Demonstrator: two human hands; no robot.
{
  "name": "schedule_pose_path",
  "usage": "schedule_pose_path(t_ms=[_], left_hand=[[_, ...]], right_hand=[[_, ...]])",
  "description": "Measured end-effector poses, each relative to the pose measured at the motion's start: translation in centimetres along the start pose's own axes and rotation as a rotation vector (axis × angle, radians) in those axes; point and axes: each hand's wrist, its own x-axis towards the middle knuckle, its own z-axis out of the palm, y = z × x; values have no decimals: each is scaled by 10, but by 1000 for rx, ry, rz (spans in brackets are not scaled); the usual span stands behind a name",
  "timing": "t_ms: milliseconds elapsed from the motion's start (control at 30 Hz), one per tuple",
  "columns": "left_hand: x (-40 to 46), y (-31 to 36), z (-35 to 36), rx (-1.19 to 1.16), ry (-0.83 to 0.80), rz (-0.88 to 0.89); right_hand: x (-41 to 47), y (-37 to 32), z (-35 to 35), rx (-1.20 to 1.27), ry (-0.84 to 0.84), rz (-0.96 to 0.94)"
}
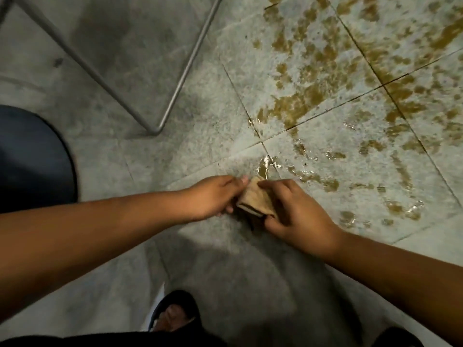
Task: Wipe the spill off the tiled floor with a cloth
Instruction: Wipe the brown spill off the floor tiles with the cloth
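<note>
**Cloth folded and readied at the edge of the spill**

A small tan cloth [255, 200] is held up between both hands, above the tiled floor [195, 136] and just short of the nearest wet patch. It is pinched along one edge by the left hand [213, 196], fingertips closed on the fabric, while the right hand [293, 211] is curled over the other side with its thumb tucked underneath. The cloth is seen doubled into a thick pad, and that looks deliberate: a folded pad can be pressed flat and will probably soak more before it has to be turned. No contact with the floor can be made out yet, so the wiping is judged not to have begun.

The brown spill [333, 78] is spread wide across several tiles ahead and to the right, broken into blotches and pooled in the grout lines, with glints of wet liquid nearest the hands. The tiles are pale, speckled and dull, shaded on the left. A bent metal frame [175, 78] is stood on the dry part, a dark rounded object [32, 159] is seen at the left edge, and a sandalled foot [172, 314] is planted below.
</note>
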Motion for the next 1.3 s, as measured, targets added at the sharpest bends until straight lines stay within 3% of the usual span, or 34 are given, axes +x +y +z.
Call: schedule_pose_path(t_ms=[133, 200, 300, 533, 833, 1033, 1300], left_hand=[[-6, -62, -13, 833, 325, 278], [-9, -74, -20, 977, 303, 261], [-10, -85, -28, 1022, 227, 207], [-5, -90, -27, 1023, 200, 203], [-5, -81, -17, 952, 160, 99], [5, -83, -16, 1028, 199, 235], [14, -90, -3, 1122, 246, 252]], right_hand=[[-21, 14, 41, -420, 120, -80], [-22, 24, 53, -510, 119, -204], [-18, 37, 56, -512, 103, -345], [12, 50, 54, -407, 149, -421], [3, 18, 82, -333, 267, -166], [23, 31, 56, -505, 230, -351], [44, 12, 56, -425, 372, -192]])
